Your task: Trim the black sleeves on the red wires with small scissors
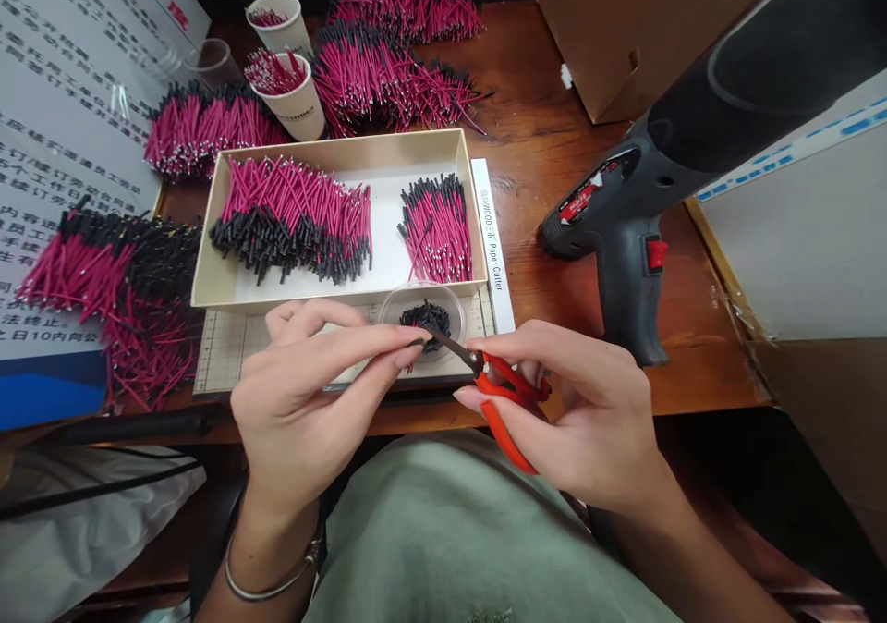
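Note:
My left hand (pixel 311 392) pinches a short pink wire piece between thumb and forefinger, its tip just over a small clear dish (pixel 424 312) of black offcuts. My right hand (pixel 582 410) grips red-handled scissors (pixel 495 384), whose dark blades point left and meet the wire end at my left fingertips. Behind the dish stands a shallow beige box (pixel 333 225) that holds two piles of pink wires with black sleeves. The dish and the box both rest on a paper cutter board (pixel 493 244).
A black heat gun (pixel 624 225) lies on the wooden table at right, beside a cardboard box (pixel 637 31). Loose heaps of pink and black wires (pixel 388 59) cover the back and left. Two paper cups (pixel 295 96) hold more wires. A printed sheet (pixel 55 96) lies at left.

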Motion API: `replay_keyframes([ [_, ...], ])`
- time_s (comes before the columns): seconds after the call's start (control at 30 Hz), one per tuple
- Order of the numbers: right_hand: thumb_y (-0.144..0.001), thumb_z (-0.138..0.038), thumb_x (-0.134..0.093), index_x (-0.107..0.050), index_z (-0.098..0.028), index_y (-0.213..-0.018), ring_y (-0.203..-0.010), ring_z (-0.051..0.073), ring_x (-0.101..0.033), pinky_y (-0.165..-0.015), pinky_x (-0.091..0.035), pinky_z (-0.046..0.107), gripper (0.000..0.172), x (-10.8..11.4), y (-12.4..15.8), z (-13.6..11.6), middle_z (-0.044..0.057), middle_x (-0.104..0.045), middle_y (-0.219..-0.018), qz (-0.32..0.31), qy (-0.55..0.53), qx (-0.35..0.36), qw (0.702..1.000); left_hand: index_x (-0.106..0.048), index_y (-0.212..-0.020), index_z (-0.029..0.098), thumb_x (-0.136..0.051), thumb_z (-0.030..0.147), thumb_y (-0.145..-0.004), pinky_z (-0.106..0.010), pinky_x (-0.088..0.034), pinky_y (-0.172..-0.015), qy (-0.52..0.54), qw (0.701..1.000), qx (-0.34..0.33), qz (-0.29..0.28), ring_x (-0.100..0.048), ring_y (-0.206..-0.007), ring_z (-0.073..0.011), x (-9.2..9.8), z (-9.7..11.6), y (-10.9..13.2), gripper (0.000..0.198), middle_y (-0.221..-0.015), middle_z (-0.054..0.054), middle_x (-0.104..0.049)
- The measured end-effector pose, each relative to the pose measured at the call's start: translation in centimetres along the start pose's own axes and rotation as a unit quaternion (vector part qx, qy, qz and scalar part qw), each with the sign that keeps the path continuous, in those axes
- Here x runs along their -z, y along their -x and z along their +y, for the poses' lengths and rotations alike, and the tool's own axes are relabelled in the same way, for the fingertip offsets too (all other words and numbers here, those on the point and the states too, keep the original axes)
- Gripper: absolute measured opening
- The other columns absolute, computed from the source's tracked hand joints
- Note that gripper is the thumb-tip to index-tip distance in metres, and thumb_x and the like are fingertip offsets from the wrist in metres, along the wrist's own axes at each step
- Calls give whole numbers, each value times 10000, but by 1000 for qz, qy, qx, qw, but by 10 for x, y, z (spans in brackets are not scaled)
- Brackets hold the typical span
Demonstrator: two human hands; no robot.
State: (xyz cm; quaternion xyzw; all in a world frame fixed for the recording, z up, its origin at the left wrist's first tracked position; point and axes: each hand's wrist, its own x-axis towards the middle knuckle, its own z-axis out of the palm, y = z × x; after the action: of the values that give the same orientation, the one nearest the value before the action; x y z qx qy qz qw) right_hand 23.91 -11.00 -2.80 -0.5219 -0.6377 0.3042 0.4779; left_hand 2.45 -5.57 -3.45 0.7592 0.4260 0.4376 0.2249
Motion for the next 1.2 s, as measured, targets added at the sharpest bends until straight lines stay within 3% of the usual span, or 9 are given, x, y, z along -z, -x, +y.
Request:
replay_keyframes([
  [0.33,-892,-73,-834,-789,-257,-1047,-628,124,-669,-599,-563,259,245,1,-3,1,-21,-814,-856,-17,-10,14,1000,-866,-1080,405,-797,227,-1076,-449,-466,-761,3,1000,-15,-15,-699,-774,-191,1,-2,1,192,-813,51,-828],
  [0.63,-927,-93,-811,-783,-252,-1058,-568,106,-596,-501,-426,272,208,0,0,2,-24,-806,-858,-4,10,8,1000,-873,-1098,371,-791,233,-1088,-427,-458,-782,-4,999,-34,-17,-686,-771,-167,1,-3,0,160,-840,53,-836],
  [0.97,-903,-80,-845,-788,-239,-1062,-647,109,-671,-604,-542,247,232,1,-1,2,-20,-819,-879,-17,-14,14,1000,-870,-1081,370,-800,223,-1083,-412,-436,-746,-4,1000,-29,-12,-661,-773,-161,0,-1,1,163,-807,65,-816],
  [1.2,-923,-70,-819,-787,-228,-1060,-624,93,-621,-544,-459,245,212,0,2,2,-36,-802,-848,-23,-3,19,1000,-860,-1077,353,-779,259,-1103,-412,-454,-745,-4,999,-29,-19,-668,-781,-159,-2,-1,1,126,-804,68,-812],
])
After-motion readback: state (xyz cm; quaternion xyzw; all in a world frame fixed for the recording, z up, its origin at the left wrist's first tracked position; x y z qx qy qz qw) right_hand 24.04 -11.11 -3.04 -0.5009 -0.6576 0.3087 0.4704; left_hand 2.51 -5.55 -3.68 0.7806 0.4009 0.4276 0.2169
